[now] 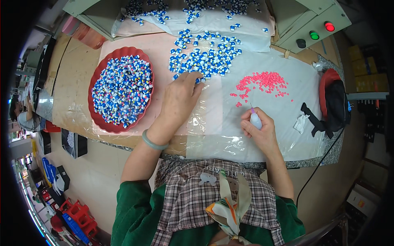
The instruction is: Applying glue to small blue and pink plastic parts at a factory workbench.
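Note:
My left hand [180, 96] reaches to the near edge of a loose spread of small blue-and-white pieces [217, 57]. Its thumb and forefinger are pinched on one blue-and-white piece [198, 80]. In my right hand [262, 131] is a small squeeze bottle [255, 120] with a purple collar and a thin needle tip pointing away from me. Beyond that tip lies a scatter of tiny pink pieces [266, 80] on the white sheet. To the left, a red scalloped tray [93, 112] is heaped with blue-and-white pieces, some showing pink or yellow spots.
A metal housing [301, 28] with a red and a green light stands at the back; more pieces lie on cloth in its opening. A pink-lidded clear jar [88, 35] is at back left. At right are a black cloth [336, 104] and a crumpled tissue [301, 124].

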`<control>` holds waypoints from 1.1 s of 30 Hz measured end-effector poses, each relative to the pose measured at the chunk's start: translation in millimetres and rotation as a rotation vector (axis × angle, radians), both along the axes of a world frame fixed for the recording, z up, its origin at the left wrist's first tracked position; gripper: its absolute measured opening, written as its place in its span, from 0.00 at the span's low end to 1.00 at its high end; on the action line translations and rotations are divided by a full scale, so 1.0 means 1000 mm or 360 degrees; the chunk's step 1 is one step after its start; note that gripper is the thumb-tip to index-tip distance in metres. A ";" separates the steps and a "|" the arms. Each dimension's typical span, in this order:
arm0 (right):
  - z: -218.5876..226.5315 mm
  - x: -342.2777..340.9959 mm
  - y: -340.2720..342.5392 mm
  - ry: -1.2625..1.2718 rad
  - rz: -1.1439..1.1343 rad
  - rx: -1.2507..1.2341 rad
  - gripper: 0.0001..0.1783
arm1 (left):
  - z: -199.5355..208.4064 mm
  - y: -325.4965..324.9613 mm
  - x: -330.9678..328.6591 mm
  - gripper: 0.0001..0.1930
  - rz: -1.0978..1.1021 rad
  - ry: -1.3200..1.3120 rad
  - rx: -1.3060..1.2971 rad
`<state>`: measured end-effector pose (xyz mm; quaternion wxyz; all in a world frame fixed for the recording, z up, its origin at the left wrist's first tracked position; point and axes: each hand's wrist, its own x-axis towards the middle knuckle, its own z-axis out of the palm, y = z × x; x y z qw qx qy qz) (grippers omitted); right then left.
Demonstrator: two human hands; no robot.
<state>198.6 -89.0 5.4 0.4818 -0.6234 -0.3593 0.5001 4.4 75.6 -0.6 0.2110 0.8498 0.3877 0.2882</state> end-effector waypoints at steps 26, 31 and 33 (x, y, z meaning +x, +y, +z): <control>-0.005 -0.014 0.010 -0.0630 0.0068 0.0669 0.14 | 0.006 -0.058 0.010 0.08 -0.0522 -0.0955 -0.2293; -0.006 -0.018 0.009 -0.0889 0.0040 0.0781 0.15 | -0.002 -0.064 0.009 0.09 -0.0378 -0.1066 -0.2364; -0.009 -0.021 0.008 -0.0996 0.0015 0.0831 0.16 | -0.005 -0.067 0.011 0.10 -0.0367 -0.1086 -0.2368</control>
